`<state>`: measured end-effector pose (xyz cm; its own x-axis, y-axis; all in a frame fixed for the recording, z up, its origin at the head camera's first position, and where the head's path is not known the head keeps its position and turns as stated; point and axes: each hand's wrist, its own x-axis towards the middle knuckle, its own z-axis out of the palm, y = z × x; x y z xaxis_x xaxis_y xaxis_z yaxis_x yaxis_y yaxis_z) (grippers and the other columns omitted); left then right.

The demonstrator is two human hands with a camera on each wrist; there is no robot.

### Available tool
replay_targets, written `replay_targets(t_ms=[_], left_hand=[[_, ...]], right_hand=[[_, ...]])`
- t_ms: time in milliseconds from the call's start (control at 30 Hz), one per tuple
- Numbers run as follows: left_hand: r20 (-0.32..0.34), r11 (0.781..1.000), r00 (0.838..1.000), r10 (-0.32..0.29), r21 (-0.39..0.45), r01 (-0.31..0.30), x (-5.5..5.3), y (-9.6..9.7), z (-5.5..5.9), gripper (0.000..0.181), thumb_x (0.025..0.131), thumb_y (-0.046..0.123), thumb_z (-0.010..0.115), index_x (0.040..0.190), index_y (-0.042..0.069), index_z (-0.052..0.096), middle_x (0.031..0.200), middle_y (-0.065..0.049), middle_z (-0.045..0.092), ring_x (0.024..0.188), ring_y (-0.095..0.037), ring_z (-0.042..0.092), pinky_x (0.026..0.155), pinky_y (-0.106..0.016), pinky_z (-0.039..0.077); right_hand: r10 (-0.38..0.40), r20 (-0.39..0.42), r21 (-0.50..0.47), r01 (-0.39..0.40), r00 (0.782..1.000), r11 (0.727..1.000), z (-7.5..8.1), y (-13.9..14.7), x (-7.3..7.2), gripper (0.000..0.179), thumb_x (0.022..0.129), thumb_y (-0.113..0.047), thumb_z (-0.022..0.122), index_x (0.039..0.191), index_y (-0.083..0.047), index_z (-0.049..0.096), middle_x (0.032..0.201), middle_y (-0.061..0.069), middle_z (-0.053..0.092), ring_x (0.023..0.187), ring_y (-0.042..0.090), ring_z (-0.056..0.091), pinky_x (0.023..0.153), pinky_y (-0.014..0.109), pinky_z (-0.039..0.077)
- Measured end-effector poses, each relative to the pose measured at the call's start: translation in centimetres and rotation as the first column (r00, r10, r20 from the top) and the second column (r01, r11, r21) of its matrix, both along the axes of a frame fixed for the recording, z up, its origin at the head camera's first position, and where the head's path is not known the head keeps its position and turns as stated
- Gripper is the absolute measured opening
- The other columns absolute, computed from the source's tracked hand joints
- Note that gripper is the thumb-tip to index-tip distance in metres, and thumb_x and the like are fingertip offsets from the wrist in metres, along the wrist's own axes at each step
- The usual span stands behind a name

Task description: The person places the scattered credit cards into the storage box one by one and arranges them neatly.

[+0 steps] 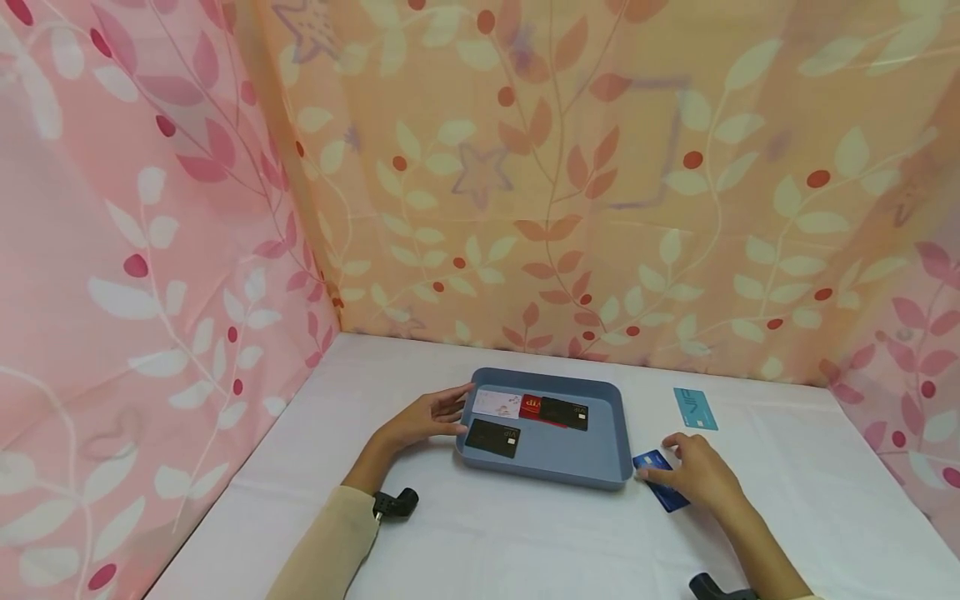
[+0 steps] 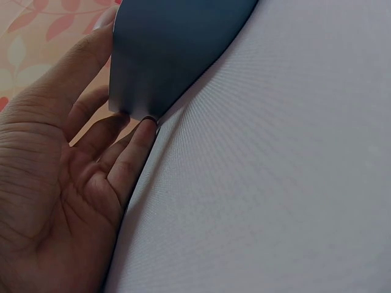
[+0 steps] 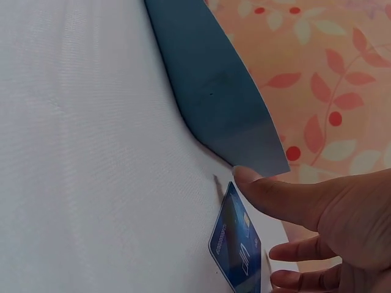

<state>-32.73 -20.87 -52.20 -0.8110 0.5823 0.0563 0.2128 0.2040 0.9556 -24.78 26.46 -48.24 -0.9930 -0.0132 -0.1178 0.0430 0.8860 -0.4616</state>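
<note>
We see the dark blue rectangular plastic card (image 3: 238, 250) lying on the white cloth (image 1: 795, 467), just beside the near right corner of the shallow blue-grey rectangular tray (image 1: 566, 457). Over this card is the right hand (image 1: 705, 473), its thumb and fingers spread apart rather than clenched (whether the thumb touches the card, we cannot tell). At the tray's left side is the left hand (image 1: 423, 417), its extended fingers and thumb resting against the rim, not clenched.

In the tray's near left part we find a black card with a chip (image 1: 491, 437); along its far side lie a pale patterned card (image 1: 497, 403), a red card (image 1: 530, 407) and a second black card (image 1: 566, 413), which partly covers the red one. To the right of the tray, we see a teal card (image 1: 696, 409) on the cloth. Beyond the tray hangs an orange-yellow leaf-print fabric (image 1: 420, 217).
</note>
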Motion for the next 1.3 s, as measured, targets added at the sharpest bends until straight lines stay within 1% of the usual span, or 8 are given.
replay_targets(t_ms=[200, 433, 633, 833, 933, 1100, 1300], left_hand=[[-0.013, 1.0, 1.0, -0.005, 0.0, 0.005, -0.06, 0.06, -0.07, 0.082, 0.091, 0.012, 0.077, 0.16, 0.013, 0.032, 0.165, -0.007, 0.029, 0.149, -0.028, 0.034, 0.117, -0.039, 0.034], [-0.02, 1.0, 1.0, -0.009, -0.006, 0.009, -0.3, -0.06, -0.22, 0.084, 0.09, 0.013, 0.078, 0.16, 0.012, 0.032, 0.165, -0.006, 0.029, 0.149, -0.027, 0.035, 0.117, -0.039, 0.035], [-0.026, 1.0, 1.0, -0.005, -0.006, 0.005, -0.29, -0.06, -0.27, 0.082, 0.091, 0.011, 0.078, 0.16, 0.015, 0.033, 0.165, -0.007, 0.03, 0.148, -0.027, 0.035, 0.117, -0.04, 0.035], [-0.023, 1.0, 1.0, 0.0, -0.007, 0.0, -0.11, -0.02, -0.07, 0.082, 0.091, 0.013, 0.078, 0.16, 0.016, 0.034, 0.164, -0.005, 0.031, 0.148, -0.028, 0.035, 0.116, -0.04, 0.037], [-0.021, 1.0, 1.0, 0.0, -0.008, 0.0, -0.11, -0.01, -0.04, 0.082, 0.091, 0.013, 0.078, 0.16, 0.017, 0.034, 0.164, -0.004, 0.032, 0.148, -0.027, 0.035, 0.116, -0.039, 0.037], [-0.016, 1.0, 1.0, -0.001, 0.004, 0.001, -0.23, 0.0, -0.16, 0.081, 0.09, 0.01, 0.078, 0.159, 0.018, 0.035, 0.164, -0.003, 0.032, 0.148, -0.027, 0.036, 0.114, -0.036, 0.039], [-0.015, 1.0, 1.0, 0.0, 0.008, 0.0, -0.13, 0.0, -0.13, 0.082, 0.09, 0.011, 0.078, 0.159, 0.017, 0.035, 0.164, -0.004, 0.032, 0.148, -0.028, 0.036, 0.114, -0.034, 0.039]], right_hand=[[-0.002, -0.004, 0.02, 0.002, 1.0, 1.0, -0.27, -0.09, 0.09, 0.086, 0.069, -0.054, 0.089, 0.122, 0.006, 0.059, 0.108, 0.026, 0.059, 0.093, 0.036, 0.061, 0.08, 0.057, 0.056], [-0.019, -0.004, 0.024, 0.019, 1.0, 1.0, -0.33, -0.21, 0.11, 0.081, 0.069, -0.047, 0.091, 0.122, 0.005, 0.059, 0.108, 0.027, 0.058, 0.094, 0.037, 0.061, 0.08, 0.058, 0.055], [-0.002, -0.007, 0.016, 0.002, 1.0, 1.0, 0.08, -0.21, 0.32, 0.07, 0.071, -0.041, 0.092, 0.114, 0.005, 0.062, 0.104, 0.023, 0.059, 0.092, 0.035, 0.059, 0.08, 0.056, 0.053], [0.009, -0.012, 0.012, -0.009, 1.0, 1.0, 0.16, -0.14, 0.48, 0.061, 0.071, -0.037, 0.093, 0.105, 0.005, 0.064, 0.1, 0.019, 0.058, 0.089, 0.031, 0.057, 0.079, 0.053, 0.053], [0.007, -0.003, 0.002, -0.007, 1.0, 1.0, 0.12, -0.03, 0.43, 0.06, 0.071, -0.036, 0.093, 0.103, 0.004, 0.062, 0.097, 0.017, 0.059, 0.086, 0.029, 0.057, 0.075, 0.048, 0.052], [-0.013, 0.041, -0.025, 0.014, 0.999, 1.0, 0.15, 0.14, 0.37, 0.062, 0.07, -0.035, 0.093, 0.102, 0.002, 0.056, 0.093, 0.014, 0.063, 0.082, 0.026, 0.058, 0.068, 0.04, 0.049], [-0.026, 0.076, 0.01, 0.026, 0.997, 1.0, 0.45, 0.17, 0.32, 0.069, 0.069, -0.044, 0.092, 0.105, 0.004, 0.059, 0.094, 0.015, 0.064, 0.082, 0.026, 0.058, 0.069, 0.042, 0.052]])
